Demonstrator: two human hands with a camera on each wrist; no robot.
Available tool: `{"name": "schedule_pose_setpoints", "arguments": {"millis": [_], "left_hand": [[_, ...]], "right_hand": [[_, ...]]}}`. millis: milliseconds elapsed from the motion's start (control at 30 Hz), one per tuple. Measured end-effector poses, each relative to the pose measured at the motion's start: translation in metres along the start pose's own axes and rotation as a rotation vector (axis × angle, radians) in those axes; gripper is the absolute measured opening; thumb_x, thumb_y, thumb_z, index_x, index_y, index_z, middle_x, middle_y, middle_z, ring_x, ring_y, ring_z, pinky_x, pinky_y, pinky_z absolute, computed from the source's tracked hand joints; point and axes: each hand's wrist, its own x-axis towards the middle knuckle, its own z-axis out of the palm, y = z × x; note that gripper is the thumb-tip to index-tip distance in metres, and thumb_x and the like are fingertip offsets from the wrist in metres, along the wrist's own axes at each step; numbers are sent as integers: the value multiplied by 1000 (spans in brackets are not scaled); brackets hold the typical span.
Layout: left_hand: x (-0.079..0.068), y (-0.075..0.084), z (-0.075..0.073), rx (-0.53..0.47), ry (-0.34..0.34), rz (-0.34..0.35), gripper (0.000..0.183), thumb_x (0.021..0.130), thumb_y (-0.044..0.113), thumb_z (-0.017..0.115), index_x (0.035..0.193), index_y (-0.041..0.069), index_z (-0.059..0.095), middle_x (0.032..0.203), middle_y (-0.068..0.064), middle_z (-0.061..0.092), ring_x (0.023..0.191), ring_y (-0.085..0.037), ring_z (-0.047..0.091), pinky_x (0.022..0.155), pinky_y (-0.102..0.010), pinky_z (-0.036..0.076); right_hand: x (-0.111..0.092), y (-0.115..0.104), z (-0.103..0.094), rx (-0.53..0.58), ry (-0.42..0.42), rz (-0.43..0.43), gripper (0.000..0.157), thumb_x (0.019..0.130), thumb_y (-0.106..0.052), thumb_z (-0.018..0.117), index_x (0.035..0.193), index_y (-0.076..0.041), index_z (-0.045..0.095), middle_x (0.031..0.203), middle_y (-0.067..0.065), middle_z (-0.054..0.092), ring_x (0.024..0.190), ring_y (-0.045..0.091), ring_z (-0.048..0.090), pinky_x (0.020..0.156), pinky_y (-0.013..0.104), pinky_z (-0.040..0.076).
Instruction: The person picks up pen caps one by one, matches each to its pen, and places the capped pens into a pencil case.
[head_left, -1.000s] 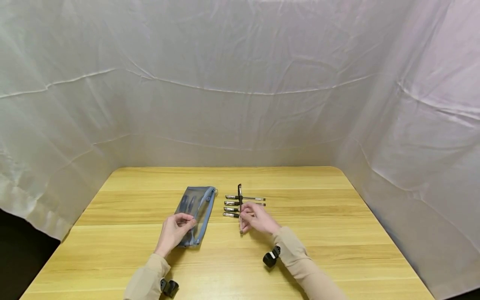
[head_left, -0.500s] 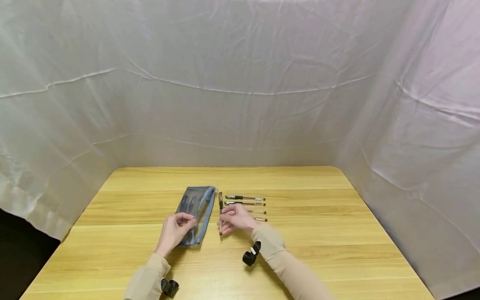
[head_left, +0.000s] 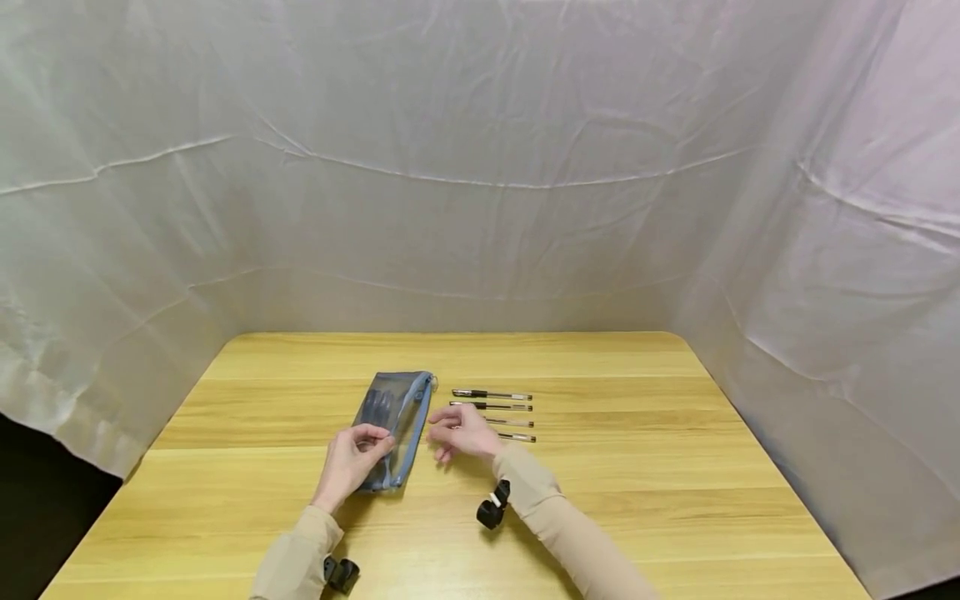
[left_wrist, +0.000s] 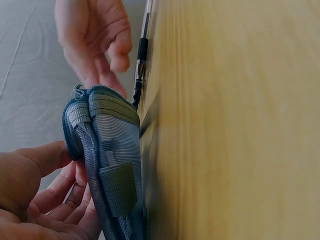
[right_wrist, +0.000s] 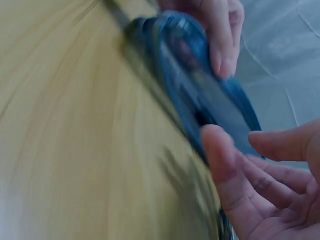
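Note:
A blue mesh zip pouch (head_left: 412, 437) lies on the left of the table, its mouth held apart toward the right. Dark pen shapes (head_left: 377, 408) show through its mesh. My left hand (head_left: 348, 462) pinches the near part of the pouch's upper edge between thumb and fingers. Just right of the mouth hovers my right hand (head_left: 465, 433), holding nothing, fingers loosely bent and apart. In the right wrist view the thumb and forefinger of that right hand (right_wrist: 270, 185) are spread beside the pouch (right_wrist: 190, 85). Several black-capped clear gel pens (head_left: 492, 395) lie in a row, partly hidden by it.
The pens lie sideways on the wooden table (head_left: 637, 467), right of the pouch. A metal ring (head_left: 434, 382) hangs at the pouch's far corner. Pale cloth (head_left: 480, 233) closes off the back and sides. Each wrist carries a small black camera (head_left: 491, 512).
My right hand carried a pen left from the row to the pouch and let go of it; another dark shape shows inside. The left hand keeps its hold in place.

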Motion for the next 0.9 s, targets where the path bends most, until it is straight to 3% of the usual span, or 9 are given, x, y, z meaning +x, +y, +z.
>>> {"name": "schedule_pose_setpoints", "arguments": {"millis": [133, 267, 400, 600, 900], "left_hand": [[-1, 0, 0, 9, 1, 1, 11, 90, 8, 74, 97, -1, 74, 84, -11, 75, 66, -5, 64, 62, -18, 50], [-1, 0, 0, 5, -4, 1, 12, 90, 7, 73, 97, -2, 74, 85, -12, 76, 66, -5, 64, 63, -18, 50], [-2, 0, 0, 3, -4, -1, 12, 89, 7, 74, 97, -2, 74, 85, -12, 75, 66, -5, 63, 63, -18, 50], [-1, 0, 0, 4, 0, 1, 12, 89, 7, 74, 97, -2, 74, 84, -12, 75, 66, -4, 63, 64, -18, 50], [-1, -1, 1, 11, -2, 6, 12, 89, 7, 74, 97, -2, 74, 83, -11, 74, 66, -5, 64, 64, -18, 50]], "right_hand": [[-15, 6, -23, -302, 73, -81, 23, 94, -7, 66, 114, 4, 69, 90, 12, 70, 57, 8, 57, 53, 20, 50], [-30, 15, -47, -595, 169, -110, 15, 88, -13, 75, 102, -8, 74, 82, 0, 66, 67, 7, 54, 62, 20, 45], [-38, 22, -65, -768, 248, -110, 16, 81, -17, 82, 94, -13, 75, 79, -4, 65, 71, 7, 53, 67, 23, 43], [-43, 25, -79, -843, 278, -74, 14, 78, -21, 85, 87, -18, 74, 72, -8, 58, 67, 7, 49, 62, 22, 37], [-41, 28, -83, -871, 295, -51, 10, 81, -22, 83, 81, -22, 73, 68, -9, 55, 64, 8, 46, 58, 24, 33]]}}
